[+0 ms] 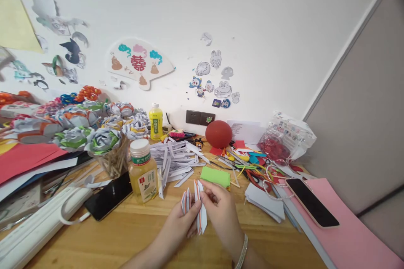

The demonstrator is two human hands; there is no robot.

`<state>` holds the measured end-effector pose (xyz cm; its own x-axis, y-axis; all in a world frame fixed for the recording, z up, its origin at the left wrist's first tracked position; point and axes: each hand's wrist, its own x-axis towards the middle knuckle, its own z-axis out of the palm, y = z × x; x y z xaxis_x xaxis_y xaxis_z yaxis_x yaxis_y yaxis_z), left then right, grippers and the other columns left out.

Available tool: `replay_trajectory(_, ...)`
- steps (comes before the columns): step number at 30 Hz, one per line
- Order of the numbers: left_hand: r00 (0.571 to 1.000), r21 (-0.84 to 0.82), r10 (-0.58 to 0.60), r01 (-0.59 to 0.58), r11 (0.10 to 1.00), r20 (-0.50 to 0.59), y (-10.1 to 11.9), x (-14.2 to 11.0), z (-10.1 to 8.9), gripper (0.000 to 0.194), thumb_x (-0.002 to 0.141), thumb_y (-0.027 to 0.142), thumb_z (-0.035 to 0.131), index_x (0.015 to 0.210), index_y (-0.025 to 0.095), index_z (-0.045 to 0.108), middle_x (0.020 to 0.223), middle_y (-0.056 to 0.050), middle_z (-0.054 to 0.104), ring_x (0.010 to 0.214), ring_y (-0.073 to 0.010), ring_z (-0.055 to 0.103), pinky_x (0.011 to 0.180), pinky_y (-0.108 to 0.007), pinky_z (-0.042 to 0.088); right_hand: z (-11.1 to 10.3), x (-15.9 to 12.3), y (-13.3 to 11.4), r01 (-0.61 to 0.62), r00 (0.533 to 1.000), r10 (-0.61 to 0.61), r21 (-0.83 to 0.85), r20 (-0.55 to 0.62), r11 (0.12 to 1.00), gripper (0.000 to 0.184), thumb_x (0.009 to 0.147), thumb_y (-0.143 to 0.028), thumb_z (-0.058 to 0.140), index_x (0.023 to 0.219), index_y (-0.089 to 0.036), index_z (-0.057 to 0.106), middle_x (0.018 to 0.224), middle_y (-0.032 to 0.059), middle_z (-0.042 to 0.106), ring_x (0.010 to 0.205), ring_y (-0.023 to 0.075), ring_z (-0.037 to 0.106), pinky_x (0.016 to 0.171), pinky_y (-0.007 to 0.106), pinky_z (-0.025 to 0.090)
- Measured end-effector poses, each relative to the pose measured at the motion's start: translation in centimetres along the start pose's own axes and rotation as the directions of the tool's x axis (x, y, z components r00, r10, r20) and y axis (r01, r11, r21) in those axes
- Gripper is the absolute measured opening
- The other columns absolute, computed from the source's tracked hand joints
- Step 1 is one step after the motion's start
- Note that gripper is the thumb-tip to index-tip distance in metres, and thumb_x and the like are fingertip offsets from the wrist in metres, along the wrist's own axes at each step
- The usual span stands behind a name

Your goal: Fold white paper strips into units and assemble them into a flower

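Folded white paper strips with orange edges (199,208) stand in a small bundle between my two hands, just above the wooden table. My left hand (180,222) is closed around the bundle from the left, its thumb pressed on the front. From the right, my right hand (219,206) pinches the upper part of the right-hand strips between thumb and fingers. The lower fingers of both hands are partly hidden. Right behind the hands lies a green paper pad (215,177). A heap of folded white paper strips (173,159) spreads behind to the left.
Left stand a drink bottle (143,172), a yellow bottle (155,122) and paper flowers (104,139) in a holder, beside a black phone (109,196) and power strip (47,218). A red balloon (219,133), white paper stack (265,201) and second phone (312,202) lie right.
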<state>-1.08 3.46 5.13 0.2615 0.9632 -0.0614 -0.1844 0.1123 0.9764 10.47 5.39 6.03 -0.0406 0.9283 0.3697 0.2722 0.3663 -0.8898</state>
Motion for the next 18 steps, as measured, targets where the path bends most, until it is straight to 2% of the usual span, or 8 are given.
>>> replay_trajectory(3, 1.0, -0.01, 0.006, -0.006, 1.0, 0.022, -0.6, 0.1, 0.1, 0.055, 0.06, 0.072, 0.059, 0.067, 0.02, 0.044, 0.031, 0.011, 0.034, 0.028, -0.0044, 0.025, 0.035, -0.02, 0.019, 0.5, -0.6, 0.2, 0.079, 0.996, -0.081, -0.056, -0.035, 0.995, 0.027, 0.081, -0.02, 0.05, 0.099, -0.022, 0.069, 0.088, 0.0072, 0.065, 0.081, 0.0201, 0.059, 0.074, 0.032, 0.049)
replay_trajectory(6, 0.999, -0.066, 0.013, -0.01, 0.998, 0.033, -1.0, 0.0, 0.1, 0.053, 0.064, 0.07, 0.058, 0.07, 0.019, 0.045, 0.031, 0.011, 0.035, 0.029, -0.0046, 0.026, 0.037, -0.019, 0.022, 1.4, -1.3, 0.3, 0.129, 0.983, -0.14, -0.095, -0.12, 0.987, 0.028, 0.087, -0.023, 0.044, 0.103, -0.023, 0.067, 0.082, 0.0068, 0.059, 0.081, 0.0196, 0.056, 0.074, 0.033, 0.048)
replay_trajectory(9, 1.0, -0.115, 0.011, -0.01, 0.993, 0.005, -0.9, 0.0, 0.1, 0.052, 0.065, 0.068, 0.06, 0.069, 0.019, 0.045, 0.032, 0.011, 0.034, 0.031, -0.0043, 0.026, 0.037, -0.018, 0.023, 2.0, -1.6, 0.3, 0.149, 0.979, -0.155, -0.052, -0.133, 0.987, 0.031, 0.091, -0.03, 0.039, 0.107, -0.023, 0.065, 0.089, 0.0079, 0.056, 0.089, 0.0206, 0.054, 0.08, 0.035, 0.047)
replay_trajectory(11, 0.999, -0.108, -0.003, -0.002, 0.994, -0.038, -0.7, 0.1, -0.2, 0.052, 0.063, 0.068, 0.062, 0.064, 0.019, 0.045, 0.031, 0.011, 0.032, 0.031, -0.0045, 0.026, 0.036, -0.018, 0.022, 1.9, -1.4, 0.4, 0.137, 0.989, -0.135, 0.032, -0.059, 0.99, 0.035, 0.092, -0.035, 0.036, 0.112, -0.023, 0.062, 0.101, 0.0097, 0.057, 0.099, 0.0213, 0.053, 0.089, 0.037, 0.044)
replay_trajectory(14, 0.997, -0.054, -0.047, 0.044, 0.998, -0.061, -0.4, 0.2, -0.6, 0.053, 0.058, 0.067, 0.066, 0.061, 0.018, 0.048, 0.035, 0.008, 0.039, 0.031, -0.0042, 0.028, 0.034, -0.018, 0.021, 1.2, -0.8, 0.7, 0.034, 0.998, -0.043, 0.164, 0.054, 0.986, 0.04, 0.09, -0.044, 0.041, 0.118, -0.022, 0.059, 0.118, 0.0103, 0.056, 0.112, 0.0227, 0.049, 0.098, 0.039, 0.038)
replay_trajectory(16, 0.997, -0.002, -0.08, 0.08, 0.997, 0.003, -0.2, 0.1, -0.8, 0.054, 0.058, 0.068, 0.066, 0.06, 0.016, 0.051, 0.039, 0.004, 0.046, 0.03, -0.0036, 0.029, 0.033, -0.019, 0.021, 0.4, -0.3, 0.9, -0.086, 0.985, 0.042, 0.266, 0.167, 0.96, 0.045, 0.086, -0.049, 0.049, 0.119, -0.022, 0.058, 0.116, 0.0096, 0.059, 0.107, 0.0234, 0.053, 0.094, 0.04, 0.041)
replay_trajectory(18, 0.989, 0.016, -0.117, 0.116, 0.993, 0.093, -0.1, -0.2, -0.8, 0.053, 0.06, 0.067, 0.065, 0.064, 0.016, 0.053, 0.043, 0.002, 0.051, 0.03, -0.0034, 0.03, 0.033, -0.019, 0.021, -0.4, 0.1, 1.1, -0.228, 0.939, 0.1, 0.379, 0.33, 0.897, 0.05, 0.081, -0.052, 0.055, 0.121, -0.022, 0.057, 0.107, 0.0083, 0.064, 0.089, 0.0211, 0.06, 0.078, 0.036, 0.049)
